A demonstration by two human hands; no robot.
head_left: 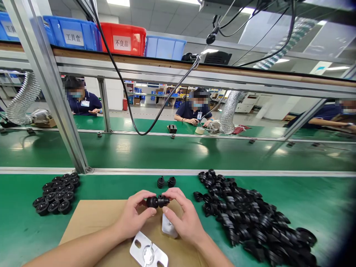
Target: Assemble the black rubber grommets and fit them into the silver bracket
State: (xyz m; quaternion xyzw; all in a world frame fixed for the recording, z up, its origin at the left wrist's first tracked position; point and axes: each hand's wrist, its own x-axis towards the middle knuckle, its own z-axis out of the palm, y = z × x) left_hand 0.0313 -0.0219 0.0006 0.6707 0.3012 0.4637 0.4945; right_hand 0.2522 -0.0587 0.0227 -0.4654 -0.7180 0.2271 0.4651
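Your left hand (135, 218) and right hand (185, 218) pinch two small black round rubber parts (157, 201) together above the brown cardboard sheet's (91, 218) far edge.

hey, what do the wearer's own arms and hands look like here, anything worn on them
Both arms are bare as far as the picture shows: no sleeves in view. The left hand and right hand wear no gloves, and no rings, watch or wristband show.
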